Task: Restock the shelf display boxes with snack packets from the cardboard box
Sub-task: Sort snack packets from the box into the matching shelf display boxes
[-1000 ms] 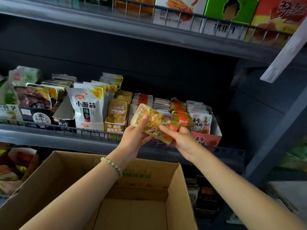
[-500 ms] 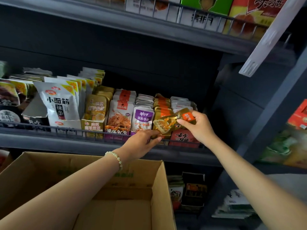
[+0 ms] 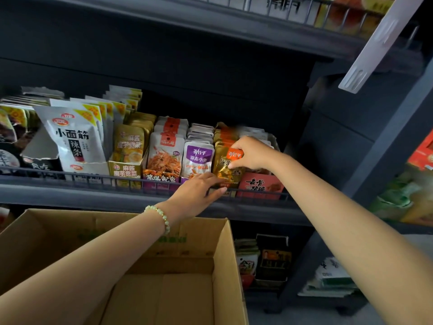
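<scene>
Right hand [image 3: 251, 153] pinched the gold packet [image 3: 225, 169] upright at its row's front | left hand [image 3: 196, 193], fingers straight, touched its lower edge | cardboard box [image 3: 225, 254] sat near.

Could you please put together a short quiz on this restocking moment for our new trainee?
1. Multiple choice: the right hand pinches a gold packet by its orange label. Which row is directly beside it?
A. the purple-labelled packets
B. the big white packets
C. the boxes on the upper shelf
2. True or false: packets are piled up to the rim of the cardboard box.
3. Fill in: the bead bracelet is on the ___ wrist.

Key: 1 A; 2 false, the part of the box floor in view is bare cardboard; 3 left.
</scene>
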### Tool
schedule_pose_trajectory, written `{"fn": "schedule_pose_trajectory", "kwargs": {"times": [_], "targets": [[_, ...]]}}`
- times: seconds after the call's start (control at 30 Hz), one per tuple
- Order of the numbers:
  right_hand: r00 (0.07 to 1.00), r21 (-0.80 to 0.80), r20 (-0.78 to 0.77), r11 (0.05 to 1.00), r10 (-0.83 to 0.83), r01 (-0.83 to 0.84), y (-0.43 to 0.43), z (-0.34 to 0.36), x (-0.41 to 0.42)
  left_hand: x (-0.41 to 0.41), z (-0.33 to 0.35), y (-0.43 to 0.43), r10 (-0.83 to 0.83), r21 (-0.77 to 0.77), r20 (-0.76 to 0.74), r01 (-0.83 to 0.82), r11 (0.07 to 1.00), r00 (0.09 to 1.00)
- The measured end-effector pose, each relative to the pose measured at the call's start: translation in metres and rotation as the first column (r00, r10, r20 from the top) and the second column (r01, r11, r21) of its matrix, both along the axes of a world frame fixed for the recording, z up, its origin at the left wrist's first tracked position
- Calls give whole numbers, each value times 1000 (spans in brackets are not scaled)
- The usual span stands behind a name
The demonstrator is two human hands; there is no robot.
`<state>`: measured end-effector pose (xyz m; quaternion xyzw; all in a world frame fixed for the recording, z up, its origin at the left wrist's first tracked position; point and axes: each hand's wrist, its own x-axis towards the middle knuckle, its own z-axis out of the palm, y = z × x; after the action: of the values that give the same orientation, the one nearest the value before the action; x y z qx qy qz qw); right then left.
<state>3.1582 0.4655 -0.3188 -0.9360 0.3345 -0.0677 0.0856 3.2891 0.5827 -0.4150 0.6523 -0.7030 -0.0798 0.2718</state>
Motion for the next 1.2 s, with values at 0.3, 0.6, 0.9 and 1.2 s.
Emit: {"fn": "schedule_pose_trajectory", "kwargs": {"times": [0.3, 0.6, 0.9, 1.2], "targets": [[918, -53, 392, 994, -68, 96, 24, -25, -23, 6, -6, 16, -41, -12, -174, 39, 999, 984], [938, 381, 338, 922, -71, -68, 130, -138, -72, 23, -86, 111, 20, 254, -428, 99, 962, 904], [953, 390, 301, 917, -46, -79, 157, -180, -72, 8, -216, 166, 83, 682, -372, 212, 700, 924], [932, 390, 358, 917, -62, -89, 156, -185, -74, -38, -256, 140, 50, 806, -384, 308, 505, 922]]}}
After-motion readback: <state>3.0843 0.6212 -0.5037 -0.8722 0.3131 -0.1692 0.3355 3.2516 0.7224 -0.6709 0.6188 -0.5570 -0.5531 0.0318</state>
